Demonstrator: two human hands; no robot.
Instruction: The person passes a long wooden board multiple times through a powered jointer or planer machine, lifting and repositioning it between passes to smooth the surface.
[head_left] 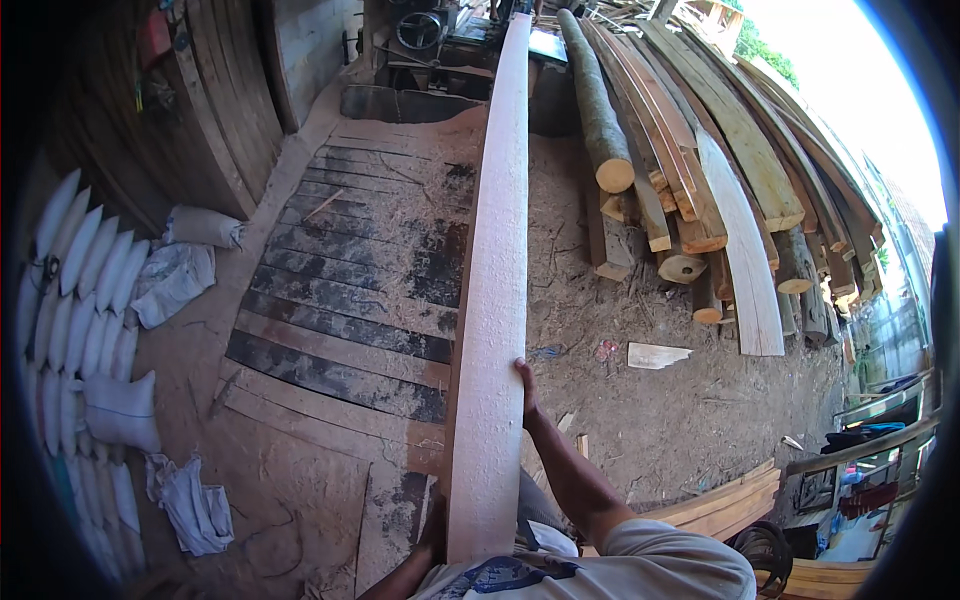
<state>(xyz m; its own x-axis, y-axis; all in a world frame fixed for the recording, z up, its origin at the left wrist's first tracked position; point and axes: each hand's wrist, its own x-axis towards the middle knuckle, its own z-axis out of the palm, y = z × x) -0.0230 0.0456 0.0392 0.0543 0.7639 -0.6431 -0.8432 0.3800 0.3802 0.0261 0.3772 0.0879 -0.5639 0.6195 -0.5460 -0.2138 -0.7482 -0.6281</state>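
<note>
A long, pale sawn wooden beam [490, 300] runs straight out from my torso toward a machine [430, 35] at the far end. Its top face is rough with sawdust. My right hand [528, 388] grips the beam's right edge about midway along the near half; the thumb shows on the edge and the other fingers are hidden beneath. Close to my body, my left hand [434, 528] holds the left side of the beam near its end, in shadow, with its fingers mostly hidden behind the wood.
Stacked planks and logs [690, 160] lie at the far right. Filled white sacks [90, 270] are piled on the left. A slatted, sawdust-covered wooden platform [340, 290] lies left of the beam. More timber [720, 510] sits at my near right, with a broken offcut [658, 355] on the ground.
</note>
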